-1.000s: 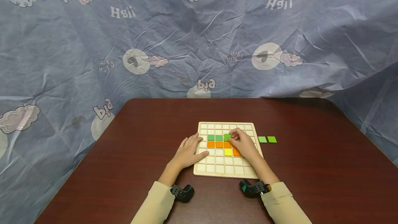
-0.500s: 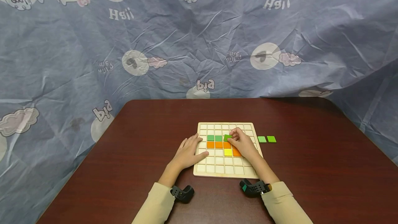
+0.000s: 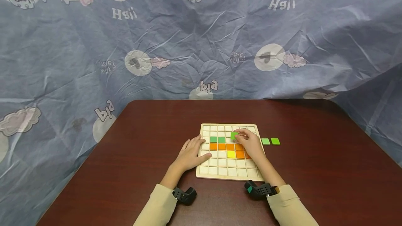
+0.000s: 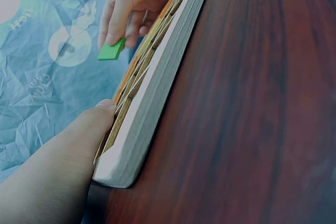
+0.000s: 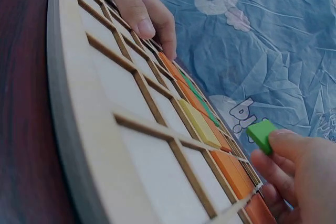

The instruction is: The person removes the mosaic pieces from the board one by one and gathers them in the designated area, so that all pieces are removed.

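A wooden grid board (image 3: 216, 172) lies on the table. My left hand (image 3: 189, 154) rests on its left edge with fingers spread, thumb over the rim. Between thumb and fingers, my right hand (image 3: 252, 145) pinches a bright green square tile (image 3: 233, 135); in the right wrist view the green tile (image 5: 260, 132) is clear of the grid, tilted. Two darker green tiles (image 3: 213, 139) sit side by side in one row. Several orange tiles (image 3: 221, 146) fill cells below them, and a yellow tile (image 3: 231, 154) sits lower still. The right hand hides part of the board's right side.
Just right of the board, a pale green tile (image 3: 265, 141) and a bright green tile (image 3: 275, 141) lie on the dark reddish table (image 3: 157, 121). A wrinkled blue printed cloth (image 3: 176, 44) hangs behind the table. Each wrist wears a black strapped device (image 3: 184, 195).
My right hand has moved slightly right and up with the bright green tile, baring the cell beside the two darker green tiles. The left hand keeps its place.
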A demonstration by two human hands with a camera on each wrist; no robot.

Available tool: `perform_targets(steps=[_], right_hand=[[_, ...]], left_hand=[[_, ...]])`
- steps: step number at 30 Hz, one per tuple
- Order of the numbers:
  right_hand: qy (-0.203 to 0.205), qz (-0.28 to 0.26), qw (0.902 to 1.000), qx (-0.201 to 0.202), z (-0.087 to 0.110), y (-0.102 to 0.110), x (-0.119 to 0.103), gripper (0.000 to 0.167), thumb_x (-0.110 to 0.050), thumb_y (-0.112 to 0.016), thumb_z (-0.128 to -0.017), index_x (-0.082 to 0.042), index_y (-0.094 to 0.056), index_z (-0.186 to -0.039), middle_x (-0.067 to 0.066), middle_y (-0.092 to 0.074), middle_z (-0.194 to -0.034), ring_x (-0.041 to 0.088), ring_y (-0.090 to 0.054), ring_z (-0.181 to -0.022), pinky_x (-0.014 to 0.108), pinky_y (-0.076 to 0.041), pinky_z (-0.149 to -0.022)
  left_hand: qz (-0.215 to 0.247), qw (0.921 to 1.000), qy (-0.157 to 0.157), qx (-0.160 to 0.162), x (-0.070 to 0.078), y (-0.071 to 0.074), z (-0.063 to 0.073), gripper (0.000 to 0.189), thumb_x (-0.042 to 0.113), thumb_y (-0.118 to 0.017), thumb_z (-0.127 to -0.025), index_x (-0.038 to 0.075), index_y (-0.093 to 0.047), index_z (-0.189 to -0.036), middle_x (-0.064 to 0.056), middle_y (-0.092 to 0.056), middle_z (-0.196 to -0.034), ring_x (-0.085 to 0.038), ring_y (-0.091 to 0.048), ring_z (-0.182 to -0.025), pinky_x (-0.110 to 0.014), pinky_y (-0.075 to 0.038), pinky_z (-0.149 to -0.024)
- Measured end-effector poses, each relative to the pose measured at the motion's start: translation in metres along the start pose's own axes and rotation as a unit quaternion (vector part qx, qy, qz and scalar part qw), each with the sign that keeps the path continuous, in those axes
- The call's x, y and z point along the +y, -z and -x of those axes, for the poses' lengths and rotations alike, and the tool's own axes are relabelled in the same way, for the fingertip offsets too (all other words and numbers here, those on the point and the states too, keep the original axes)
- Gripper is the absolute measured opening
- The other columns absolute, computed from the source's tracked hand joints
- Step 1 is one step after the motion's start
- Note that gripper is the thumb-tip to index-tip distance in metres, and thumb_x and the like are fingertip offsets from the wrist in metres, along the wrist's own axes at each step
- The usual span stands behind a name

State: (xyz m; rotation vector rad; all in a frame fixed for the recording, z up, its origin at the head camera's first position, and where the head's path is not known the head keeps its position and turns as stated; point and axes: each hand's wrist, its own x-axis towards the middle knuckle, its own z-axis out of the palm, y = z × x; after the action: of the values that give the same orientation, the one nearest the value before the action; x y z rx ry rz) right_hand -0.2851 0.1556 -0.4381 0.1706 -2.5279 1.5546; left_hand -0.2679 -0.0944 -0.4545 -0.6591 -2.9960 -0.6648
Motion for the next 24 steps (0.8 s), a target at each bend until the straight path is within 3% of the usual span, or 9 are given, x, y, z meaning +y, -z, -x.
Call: perform_targets(steps=[5,13,21,24], right_hand=[[0.010,-0.007,0.9997,0.021,0.000,0.009,0.001,0.031,-0.026,-0.059,-0.088,-0.008,-0.062,-0.114,0.014,-0.062,-0.097,0.021,-0.065,-0.078,0.018,-0.043,-0.055],[0.034,0.040,0.9975,0.048,0.002,0.033,0.013,0.032,-0.030,-0.058,-0.089,-0.012,-0.062,-0.115,0.012,-0.066,-0.097,0.020,-0.065,-0.079,0.019,-0.044,-0.056],[0.063,0.078,0.9904,0.094,0.006,0.066,0.034,0.032,-0.028,-0.059,-0.088,-0.010,-0.063,-0.114,0.011,-0.067,-0.091,0.000,-0.062,-0.069,0.016,-0.044,-0.053],[0.067,0.094,0.9867,0.115,0.008,0.080,0.041,0.030,-0.027,-0.059,-0.088,-0.010,-0.064,-0.113,0.005,-0.066,-0.087,-0.006,-0.059,-0.067,0.016,-0.042,-0.051]], left_hand=[[-0.004,1.0000,0.003,0.001,0.000,0.000,0.000,0.070,0.064,-0.039,-0.085,0.019,-0.033,-0.139,-0.002,-0.020,-0.152,-0.019,-0.021,-0.139,-0.042,-0.011,-0.114],[0.000,1.0000,0.002,-0.002,0.000,-0.001,-0.001,0.070,0.064,-0.039,-0.085,0.019,-0.033,-0.139,-0.001,-0.020,-0.152,-0.020,-0.020,-0.139,-0.043,-0.010,-0.115],[0.000,1.0000,0.002,-0.003,0.000,-0.001,-0.001,0.069,0.063,-0.039,-0.085,0.020,-0.033,-0.139,-0.001,-0.019,-0.152,-0.020,-0.020,-0.139,-0.043,-0.010,-0.115],[0.000,1.0000,0.003,-0.003,0.000,-0.001,-0.001,0.069,0.063,-0.040,-0.085,0.020,-0.033,-0.139,-0.001,-0.019,-0.152,-0.020,-0.020,-0.139,-0.043,-0.010,-0.115]])
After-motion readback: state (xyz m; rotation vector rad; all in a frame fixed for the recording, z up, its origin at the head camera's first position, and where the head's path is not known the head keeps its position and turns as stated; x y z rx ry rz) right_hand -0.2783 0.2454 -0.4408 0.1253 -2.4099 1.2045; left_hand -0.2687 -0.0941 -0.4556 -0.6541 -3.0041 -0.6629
